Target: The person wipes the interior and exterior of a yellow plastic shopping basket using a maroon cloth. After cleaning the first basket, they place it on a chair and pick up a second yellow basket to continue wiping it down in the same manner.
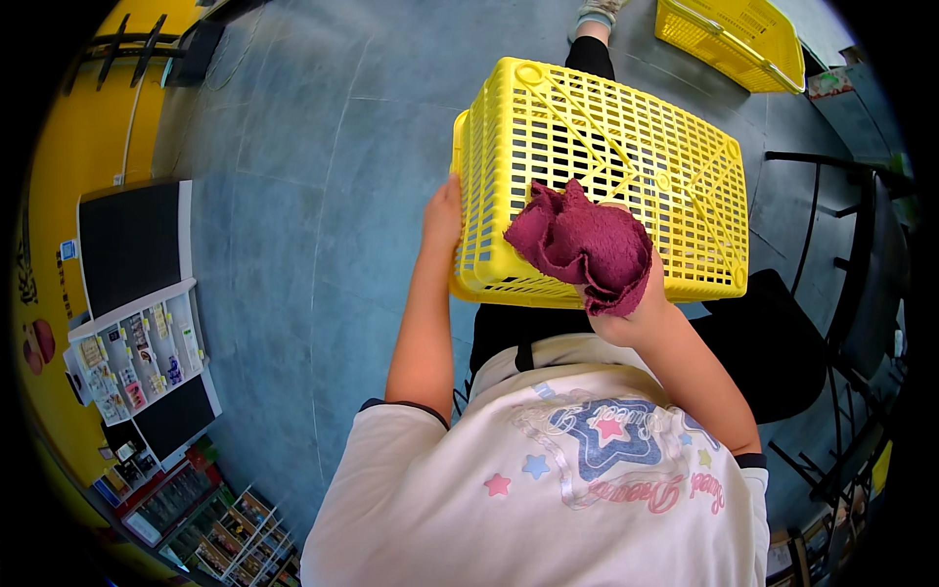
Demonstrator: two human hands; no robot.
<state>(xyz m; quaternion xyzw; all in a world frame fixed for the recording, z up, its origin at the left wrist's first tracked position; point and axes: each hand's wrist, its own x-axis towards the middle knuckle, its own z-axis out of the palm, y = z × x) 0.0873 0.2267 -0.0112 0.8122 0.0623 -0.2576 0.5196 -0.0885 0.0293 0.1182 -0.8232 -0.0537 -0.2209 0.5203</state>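
A yellow plastic shopping basket (626, 137) rests bottom side up over my lap, its slotted base facing me. My left hand (443, 210) grips the basket's left side near the rim, with its fingertips hidden behind the edge. In my right hand (636, 318) is a crumpled maroon cloth (597, 245), held against or just over the slotted base. The cloth covers most of that hand's fingers. Whether the cloth presses on the plastic I cannot tell.
Another yellow basket (729, 44) stands on the grey floor (274, 196) at the far right. Black chairs (866, 264) are close on my right. Along the left yellow wall are a white display shelf (142, 357) with small packages and a rack (245, 538) of goods.
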